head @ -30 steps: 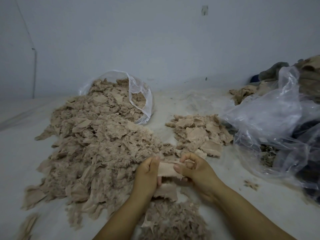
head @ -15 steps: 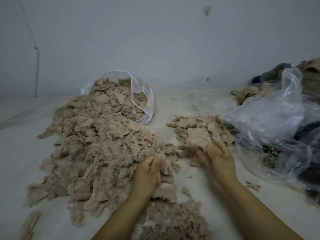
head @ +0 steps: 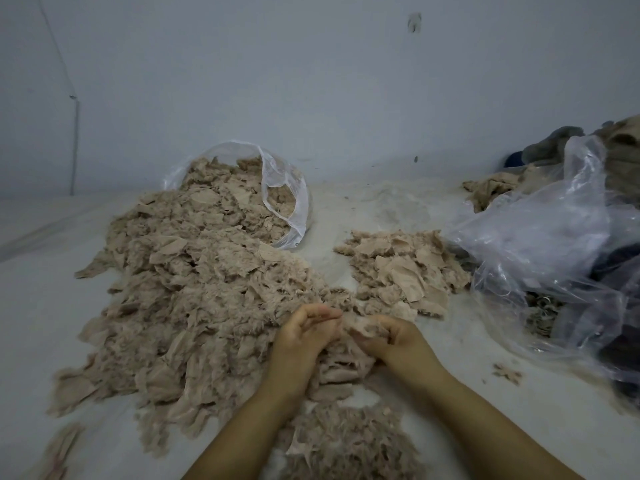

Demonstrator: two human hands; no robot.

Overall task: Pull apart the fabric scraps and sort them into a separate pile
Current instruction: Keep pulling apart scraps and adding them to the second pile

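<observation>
Head view: the left hand and right hand meet, both pinching one fabric scrap between them. The large heap lies left of the hands, the sorted pile beyond the right hand.

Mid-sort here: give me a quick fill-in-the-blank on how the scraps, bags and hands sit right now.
1. The big heap of scraps spills out of a clear ____ bag lying on its side.
2. The smaller sorted pile lies to the ____ of the big heap.
3. The left hand and right hand meet at a scrap on the big heap's ____ edge.

Missing words: plastic; right; near
</observation>
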